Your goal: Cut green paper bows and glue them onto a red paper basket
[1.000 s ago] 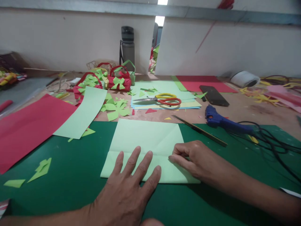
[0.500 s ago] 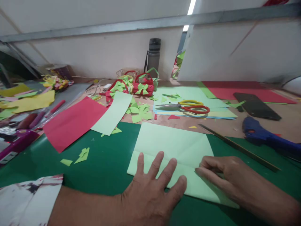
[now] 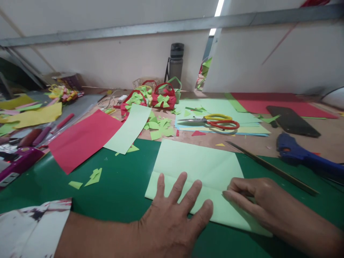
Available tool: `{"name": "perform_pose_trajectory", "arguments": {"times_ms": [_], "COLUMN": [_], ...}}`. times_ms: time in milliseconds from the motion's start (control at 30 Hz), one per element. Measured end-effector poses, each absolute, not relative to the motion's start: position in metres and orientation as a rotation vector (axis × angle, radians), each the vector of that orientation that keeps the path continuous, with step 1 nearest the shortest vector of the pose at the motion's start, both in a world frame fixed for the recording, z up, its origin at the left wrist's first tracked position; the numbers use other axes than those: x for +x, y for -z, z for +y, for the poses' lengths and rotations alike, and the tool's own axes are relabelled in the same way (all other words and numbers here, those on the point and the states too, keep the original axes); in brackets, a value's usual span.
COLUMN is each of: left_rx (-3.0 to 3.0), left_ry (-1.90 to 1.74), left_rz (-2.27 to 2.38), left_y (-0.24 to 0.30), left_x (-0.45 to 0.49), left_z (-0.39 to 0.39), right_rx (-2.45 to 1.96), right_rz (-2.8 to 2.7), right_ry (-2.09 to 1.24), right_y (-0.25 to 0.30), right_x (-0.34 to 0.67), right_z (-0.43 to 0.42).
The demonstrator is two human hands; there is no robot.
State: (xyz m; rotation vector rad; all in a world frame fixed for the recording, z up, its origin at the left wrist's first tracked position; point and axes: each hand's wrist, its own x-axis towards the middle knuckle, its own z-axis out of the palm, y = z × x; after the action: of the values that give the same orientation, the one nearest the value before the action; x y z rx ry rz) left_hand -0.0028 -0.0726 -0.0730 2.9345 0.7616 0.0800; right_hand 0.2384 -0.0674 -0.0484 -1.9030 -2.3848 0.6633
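A sheet of pale green paper [image 3: 199,161] with a crease across it lies on the green mat. My left hand [image 3: 177,215] rests flat on its near part, fingers spread wide. At the right side of the sheet, my right hand [image 3: 255,200] is closed, with thumb and curled forefinger touching the paper by the crease. I see nothing between those fingers. Behind the sheet, scissors [image 3: 212,121] with yellow and red handles lie on stacked pale green paper [image 3: 228,107]. A thin metal ruler-like strip [image 3: 271,168] lies to the right of the sheet.
A blue glue gun [image 3: 303,154] and a dark phone [image 3: 292,121] lie at right. Red paper [image 3: 83,139] and a pale green strip [image 3: 129,129] are left. Small red paper baskets [image 3: 163,101], green scraps [image 3: 161,129] and a dark bottle [image 3: 176,66] stand behind.
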Motion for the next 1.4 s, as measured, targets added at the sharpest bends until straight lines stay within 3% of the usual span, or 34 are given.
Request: {"name": "perform_pose_trajectory", "arguments": {"times_ms": [333, 567, 1067, 1400], "left_rx": [2.925, 3.015, 2.958, 3.031], "left_ry": [-0.051, -0.259, -0.063, -0.173], "left_rz": [0.738, 0.73, 0.722, 0.692], "left_y": [0.074, 0.091, 0.069, 0.096], "left_x": [-0.003, -0.004, -0.001, -0.008], "left_z": [-0.074, -0.077, -0.076, -0.074], "right_rx": [-1.901, -1.895, -1.947, -1.948], "right_rz": [-2.405, -2.304, -2.303, -2.218], "right_ry": [-0.676, -0.785, -0.805, -0.846], "right_y": [0.049, 0.031, 0.026, 0.025], "right_x": [0.24, 0.237, 0.235, 0.242], "right_z": [-0.067, -0.07, -0.07, -0.076]}}
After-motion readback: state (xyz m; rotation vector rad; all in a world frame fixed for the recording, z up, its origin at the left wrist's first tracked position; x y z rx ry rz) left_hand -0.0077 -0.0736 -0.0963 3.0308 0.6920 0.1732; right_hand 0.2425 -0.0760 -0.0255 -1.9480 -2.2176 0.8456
